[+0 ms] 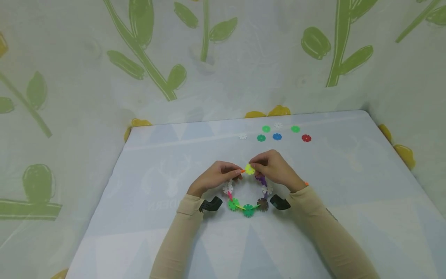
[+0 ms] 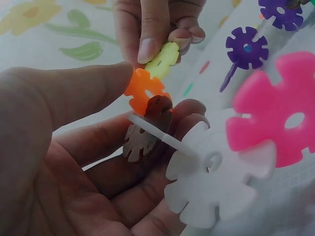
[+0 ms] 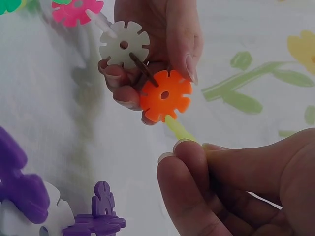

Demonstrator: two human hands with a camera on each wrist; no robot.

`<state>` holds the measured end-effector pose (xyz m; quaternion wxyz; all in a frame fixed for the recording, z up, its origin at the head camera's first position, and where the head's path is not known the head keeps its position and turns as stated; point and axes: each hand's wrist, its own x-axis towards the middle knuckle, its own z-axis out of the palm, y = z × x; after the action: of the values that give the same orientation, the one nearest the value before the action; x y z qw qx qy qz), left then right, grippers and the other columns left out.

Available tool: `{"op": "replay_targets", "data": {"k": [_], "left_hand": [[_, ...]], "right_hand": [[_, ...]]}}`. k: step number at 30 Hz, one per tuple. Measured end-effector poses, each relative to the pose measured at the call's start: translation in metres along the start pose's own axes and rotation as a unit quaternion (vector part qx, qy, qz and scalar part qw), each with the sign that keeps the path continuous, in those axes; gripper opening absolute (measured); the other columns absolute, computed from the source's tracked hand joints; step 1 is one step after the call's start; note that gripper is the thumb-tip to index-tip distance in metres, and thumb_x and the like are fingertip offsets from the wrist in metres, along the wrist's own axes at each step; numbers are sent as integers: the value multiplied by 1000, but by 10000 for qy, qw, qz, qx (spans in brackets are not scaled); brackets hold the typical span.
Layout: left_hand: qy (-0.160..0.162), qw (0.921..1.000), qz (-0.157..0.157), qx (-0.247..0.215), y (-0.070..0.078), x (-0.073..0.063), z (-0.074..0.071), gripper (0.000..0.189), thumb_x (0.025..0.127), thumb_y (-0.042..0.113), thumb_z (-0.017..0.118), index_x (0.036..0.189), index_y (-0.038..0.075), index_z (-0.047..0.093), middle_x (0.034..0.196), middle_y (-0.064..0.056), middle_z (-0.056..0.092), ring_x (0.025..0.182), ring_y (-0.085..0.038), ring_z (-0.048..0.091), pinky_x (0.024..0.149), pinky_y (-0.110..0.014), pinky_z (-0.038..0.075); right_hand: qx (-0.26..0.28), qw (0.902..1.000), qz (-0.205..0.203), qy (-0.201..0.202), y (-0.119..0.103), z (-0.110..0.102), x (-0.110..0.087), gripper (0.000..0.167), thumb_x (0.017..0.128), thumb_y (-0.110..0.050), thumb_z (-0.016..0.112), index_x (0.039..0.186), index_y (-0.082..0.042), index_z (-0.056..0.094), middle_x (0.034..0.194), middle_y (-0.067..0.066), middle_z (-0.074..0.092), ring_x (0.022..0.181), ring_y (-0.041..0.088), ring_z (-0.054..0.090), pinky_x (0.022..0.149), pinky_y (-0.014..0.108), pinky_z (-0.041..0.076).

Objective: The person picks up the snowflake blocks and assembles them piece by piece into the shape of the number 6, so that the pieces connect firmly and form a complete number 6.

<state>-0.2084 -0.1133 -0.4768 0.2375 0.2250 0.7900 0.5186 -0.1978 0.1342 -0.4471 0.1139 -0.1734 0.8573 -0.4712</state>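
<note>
In the head view my left hand (image 1: 213, 178) pinches an orange notched flower-shaped disc (image 2: 143, 89) between thumb and fingers. My right hand (image 1: 277, 167) pinches a yellow notched disc (image 1: 249, 169) by its edge. At their rims the yellow and orange discs meet, as the right wrist view shows. The orange disc joins a brown disc (image 2: 147, 132), then a white disc (image 3: 124, 45) and a pink disc (image 2: 280, 108). From there the linked chain curves round the table through a green disc (image 1: 248, 210), a dark brown disc (image 1: 263, 204) and purple discs (image 1: 262, 180) near my right hand.
Loose discs lie beyond my hands, among them a blue disc (image 1: 277, 136), a red disc (image 1: 306, 138) and a white disc (image 1: 242, 136). A small orange piece (image 1: 306, 183) shows beside the right wrist. Black wrist cameras (image 1: 211, 204) sit under both wrists. A patterned curtain (image 1: 244, 77) borders the table (image 1: 139, 217).
</note>
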Motion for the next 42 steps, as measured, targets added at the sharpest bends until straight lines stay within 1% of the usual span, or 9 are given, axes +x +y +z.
{"op": "replay_targets", "data": {"k": [7,15,20,25,30,35,39,42], "left_hand": [[-17,10000,-27,-37,1,1,2,35,106,27,59,128,2,71,111,-13,77,98,-18,67,90,-28,54],[-20,10000,-64,-68,1,2,4,34,106,26,59,127,2,71,111,-14,77,96,-17,67,89,-27,54],[-43,10000,-16,-61,0,3,5,35,106,27,60,128,2,71,111,-14,77,97,-18,67,90,-28,54],[-24,10000,34,47,1,4,6,34,106,28,61,125,3,73,110,-13,78,98,-16,69,92,-28,55],[62,9999,70,123,-1,4,7,30,105,24,62,121,2,75,108,-14,78,95,-14,71,90,-27,57],[198,9997,124,118,-1,4,6,26,105,18,63,117,0,76,106,-15,79,93,-12,71,87,-27,58],[175,9997,153,22,-1,4,8,26,104,16,64,118,-3,75,107,-19,78,94,-14,71,87,-27,58],[176,9998,65,-12,-1,3,9,27,104,16,64,118,-4,75,107,-20,78,94,-15,71,88,-26,57]], "right_hand": [[-29,10000,55,55,0,-1,-2,19,99,-7,68,112,3,76,89,15,77,70,17,68,74,33,62],[-67,9999,115,87,-1,-3,-5,19,98,-6,68,113,4,76,88,14,77,70,18,68,73,32,61],[-53,9999,105,54,-1,-2,-5,19,99,-6,68,113,4,76,88,13,77,70,16,68,73,33,61],[1,9999,101,56,-1,0,-5,19,99,-7,67,112,4,76,87,13,77,69,16,68,72,34,62],[-7,9998,87,163,-2,6,-4,18,99,-5,67,110,4,77,86,12,77,67,15,67,69,30,59],[-82,9996,-58,262,-6,9,-2,16,98,-2,66,107,4,78,82,12,76,66,16,67,66,30,58],[-137,9994,43,305,-6,12,-2,15,97,-2,67,107,4,78,82,11,76,66,16,67,66,29,58],[-89,9995,84,301,-5,14,-2,15,97,-3,68,106,3,79,81,11,76,65,15,66,67,29,58]]}}
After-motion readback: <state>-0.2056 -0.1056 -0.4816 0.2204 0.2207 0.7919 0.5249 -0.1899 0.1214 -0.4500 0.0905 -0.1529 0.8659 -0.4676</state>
